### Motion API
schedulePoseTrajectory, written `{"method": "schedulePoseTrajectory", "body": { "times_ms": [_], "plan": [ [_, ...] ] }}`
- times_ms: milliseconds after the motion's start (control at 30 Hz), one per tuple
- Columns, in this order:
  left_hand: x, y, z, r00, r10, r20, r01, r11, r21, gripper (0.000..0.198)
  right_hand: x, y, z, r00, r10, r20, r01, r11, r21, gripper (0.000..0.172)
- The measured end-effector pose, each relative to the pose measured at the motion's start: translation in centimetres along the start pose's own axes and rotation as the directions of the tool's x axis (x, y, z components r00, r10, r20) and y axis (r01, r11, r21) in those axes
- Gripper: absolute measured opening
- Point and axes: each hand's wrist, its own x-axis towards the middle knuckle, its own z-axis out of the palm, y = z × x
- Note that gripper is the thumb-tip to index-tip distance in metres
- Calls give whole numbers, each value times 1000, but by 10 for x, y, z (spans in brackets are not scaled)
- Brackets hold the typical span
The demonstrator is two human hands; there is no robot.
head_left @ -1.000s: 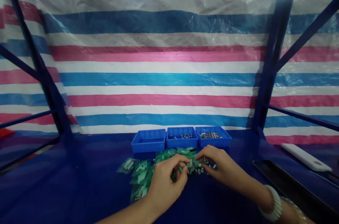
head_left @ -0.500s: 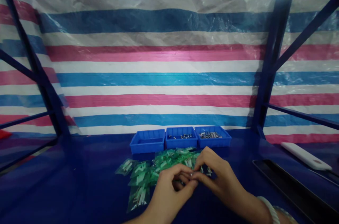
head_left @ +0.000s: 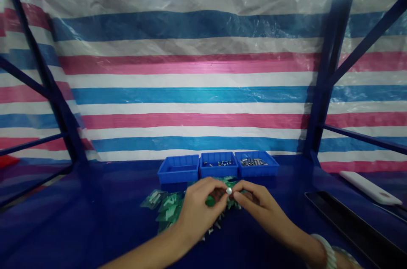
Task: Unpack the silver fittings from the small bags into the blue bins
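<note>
My left hand (head_left: pixel 202 203) is closed in a pinch, its thumb and index fingertips at a small, round, shiny whitish metal piece (head_left: pixel 229 191). From the other side, my right hand (head_left: pixel 259 201) brings its thumb and index finger close together right at that piece; whatever lies between them is too small to make out. Beneath and behind both hands lie green-tinted clear plastic bags (head_left: pixel 170 207) of small white and metal parts, partly covered by the hands. Loose small screw-like parts (head_left: pixel 214 226) rest on the blue tabletop below my left hand.
Three blue bins stand in a row at the back: a left bin (head_left: pixel 178 177), a middle bin (head_left: pixel 218 171) with small metal parts, and a right bin (head_left: pixel 258 170) with longer metal pieces. At right lie a black flat tray-like object (head_left: pixel 346 222) and a white elongated device (head_left: pixel 370 188).
Both hands have risen slightly and drawn a little apart. The round shiny piece now shows between their fingertips, and loose parts on the table below my left hand have come into view.
</note>
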Motion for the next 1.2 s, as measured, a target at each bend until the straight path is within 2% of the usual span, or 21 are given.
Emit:
{"method": "schedulePoseTrajectory", "body": {
  "times_ms": [67,100,200,267,367,533,667,767,933,1033,1100,1200],
  "plan": [
    [22,-15,-2,994,93,65,-103,979,178,7,3,5,-4,999,-32,-33,28,991,-130,13],
    [34,-23,-2,987,97,131,-130,952,276,8,4,8,-5,998,-62,-31,54,977,-206,10],
    [62,-49,6,974,54,220,-133,923,362,11,5,16,-6,983,-169,64,181,898,-401,13],
    [69,-59,13,971,25,236,-120,910,396,12,3,20,-5,968,-200,151,250,829,-500,18],
    [60,-59,16,969,4,246,-113,895,431,14,1,21,-5,956,-182,229,289,702,-650,15],
    [24,-38,6,958,16,286,-143,892,429,17,1,16,-11,949,-164,268,314,474,-823,7],
    [6,-29,2,956,-18,292,-96,924,370,16,2,18,-12,949,-157,274,316,410,-856,8],
    [-1,-24,2,959,-45,280,-44,952,304,17,2,20,-12,950,-144,278,313,425,-849,10],
    [-6,-13,2,965,-58,256,15,986,165,19,2,20,-16,954,-90,286,292,496,-818,18],
    [-8,-6,2,965,-64,255,36,993,111,21,2,18,-19,953,-79,292,286,548,-786,18],
    [-10,-2,2,963,-78,257,58,995,84,22,3,15,-20,957,-113,266,277,629,-726,14],
    [-12,3,3,956,-117,269,117,993,17,21,3,5,-19,964,-212,162,266,800,-538,8]
  ]
}}
